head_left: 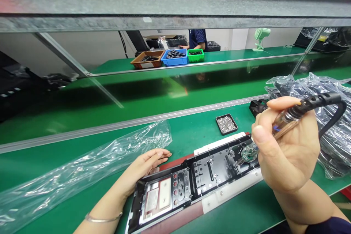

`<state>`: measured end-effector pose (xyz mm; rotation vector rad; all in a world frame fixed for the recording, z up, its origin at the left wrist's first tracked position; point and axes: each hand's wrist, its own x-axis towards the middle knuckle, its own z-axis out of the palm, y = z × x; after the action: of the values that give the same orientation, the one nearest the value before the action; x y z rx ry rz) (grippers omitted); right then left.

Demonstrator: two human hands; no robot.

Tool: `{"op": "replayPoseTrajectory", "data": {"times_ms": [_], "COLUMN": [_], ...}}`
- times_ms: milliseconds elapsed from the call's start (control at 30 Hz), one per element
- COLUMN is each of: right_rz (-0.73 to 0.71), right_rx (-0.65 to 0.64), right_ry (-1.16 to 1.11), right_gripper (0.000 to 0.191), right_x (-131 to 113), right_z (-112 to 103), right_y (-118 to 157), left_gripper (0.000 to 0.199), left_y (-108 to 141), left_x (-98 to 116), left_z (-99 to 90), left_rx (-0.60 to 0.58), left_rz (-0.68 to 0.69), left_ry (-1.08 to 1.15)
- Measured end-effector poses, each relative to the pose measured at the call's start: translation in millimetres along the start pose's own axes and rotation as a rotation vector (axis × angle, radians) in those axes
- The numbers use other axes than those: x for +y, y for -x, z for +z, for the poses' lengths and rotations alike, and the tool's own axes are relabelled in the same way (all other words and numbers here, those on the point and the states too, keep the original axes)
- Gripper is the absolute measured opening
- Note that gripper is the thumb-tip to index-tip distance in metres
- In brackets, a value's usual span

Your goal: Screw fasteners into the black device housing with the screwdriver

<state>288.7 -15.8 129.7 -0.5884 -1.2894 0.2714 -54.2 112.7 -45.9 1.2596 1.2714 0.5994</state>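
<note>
A long black plastic housing (210, 170) lies open side up on the bench, with ribs, posts and a framed window at its near-left end. My right hand (290, 146) grips a soldering iron (282, 122) with a clear handle and a black cord. Its tip points down into the right part of the housing; the exact contact point is hard to see. Beside the housing's back edge rests my left hand (148, 162), fingers loosely stretched and holding nothing visible. Behind the housing sits a small black tray (227, 124) of tiny silver metal pieces.
Clear plastic film (90, 175) spreads across the left of the bench. Plastic-wrapped parts (323, 117) are piled at right. Pale strips (233, 192) border the housing. A metal shelf beam (175, 3) crosses above. Beyond are parts bins (174, 57), a fan (260, 38) and another person (197, 38).
</note>
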Motion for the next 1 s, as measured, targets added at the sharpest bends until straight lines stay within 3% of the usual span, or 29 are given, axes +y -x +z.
{"op": "replayPoseTrajectory", "data": {"times_ms": [367,667,1000], "right_rz": [0.011,0.005,0.020], "right_rx": [0.006,0.005,0.021], "right_ry": [-0.004,-0.001,-0.025], "right_gripper": [0.030,0.030,0.029], "right_x": [2,1,0], "right_z": [-1,-1,0], "right_y": [0,-2,-2], "left_gripper": [0.050,0.057,0.055], "left_y": [2,11,1], "left_x": [3,19,2], "left_z": [2.3,6.5,0.1], "left_rx": [0.003,-0.020,-0.027], "left_rz": [0.009,-0.004,0.016], "left_ry": [0.004,-0.019,0.015]}}
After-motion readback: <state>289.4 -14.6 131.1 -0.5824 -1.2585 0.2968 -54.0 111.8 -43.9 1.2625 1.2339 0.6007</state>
